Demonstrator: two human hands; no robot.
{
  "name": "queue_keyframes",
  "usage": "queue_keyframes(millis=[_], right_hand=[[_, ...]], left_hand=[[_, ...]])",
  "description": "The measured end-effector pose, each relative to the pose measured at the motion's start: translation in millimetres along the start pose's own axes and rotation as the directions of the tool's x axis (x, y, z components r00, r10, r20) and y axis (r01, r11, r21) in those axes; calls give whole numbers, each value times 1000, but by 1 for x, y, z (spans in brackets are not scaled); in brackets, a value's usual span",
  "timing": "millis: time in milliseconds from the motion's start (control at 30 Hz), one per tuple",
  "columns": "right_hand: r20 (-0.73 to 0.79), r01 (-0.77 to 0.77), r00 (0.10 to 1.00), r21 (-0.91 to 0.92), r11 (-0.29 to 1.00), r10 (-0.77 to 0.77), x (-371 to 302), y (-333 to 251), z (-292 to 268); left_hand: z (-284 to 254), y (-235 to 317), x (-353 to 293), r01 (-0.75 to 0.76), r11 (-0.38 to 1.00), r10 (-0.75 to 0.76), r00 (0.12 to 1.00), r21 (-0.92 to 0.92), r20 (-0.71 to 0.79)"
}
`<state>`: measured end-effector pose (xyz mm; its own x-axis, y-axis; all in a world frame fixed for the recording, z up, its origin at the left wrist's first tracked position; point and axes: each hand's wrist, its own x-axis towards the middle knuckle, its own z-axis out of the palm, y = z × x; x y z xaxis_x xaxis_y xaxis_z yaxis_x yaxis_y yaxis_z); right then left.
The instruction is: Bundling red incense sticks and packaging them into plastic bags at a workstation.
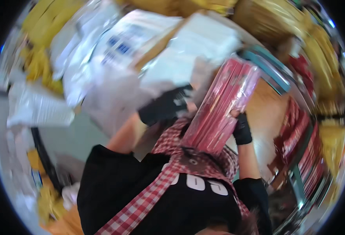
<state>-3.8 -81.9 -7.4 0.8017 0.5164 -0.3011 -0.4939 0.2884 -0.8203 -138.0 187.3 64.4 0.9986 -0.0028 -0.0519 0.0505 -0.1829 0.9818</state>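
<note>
Gloved right hand (242, 130) is gripping a red plastic-wrapped bundle (222, 105), fingers curling round its edge, bundle slanting between both hands, left hand (164, 106) blurring beside it, finger opening unclear.

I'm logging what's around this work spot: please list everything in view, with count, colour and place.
Wrapped bundle: 1, pinkish red, centre
White packages: several, white, upper left to centre
White bag: 1, white, left side
Yellow packages: several, yellow to brown, around the rim
Teal flat items: count unclear, teal, right of the bundle's far end
Red packages: several, red, right side
Brown surface: 1, brown, right of the bundle
Black strip: 1, black, lower left
Checked apron: 1, red and white, worn
Shirt: 1, black, worn, under the apron
Left hand: 1, black-gloved, beside the bundle, contact unclear
Right hand: 1, black-gloved, gripping the bundle's right edge
</note>
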Motion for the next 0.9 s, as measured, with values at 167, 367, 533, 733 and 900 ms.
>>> queue_keyframes(millis=[167,367,533,733,900], right_hand=[[469,340,861,-243,909,-197,29,-24,214],[678,901,406,-182,394,-613,34,86,400],[862,816,506,-489,308,28,49,211,365],[689,897,287,-437,65,665,68,294,246],[477,979,42,-197,60,878,26,332,272]], left_hand=[[-172,-48,-194,656,267,333,624,706,-707],[-196,-128,-254,897,308,-119,368,318,-922],[-187,-210,-245,979,13,7,205,205,-979],[-131,-224,-307,814,579,20,37,42,-999],[-113,-181,-310,843,414,-251,469,344,-847]])
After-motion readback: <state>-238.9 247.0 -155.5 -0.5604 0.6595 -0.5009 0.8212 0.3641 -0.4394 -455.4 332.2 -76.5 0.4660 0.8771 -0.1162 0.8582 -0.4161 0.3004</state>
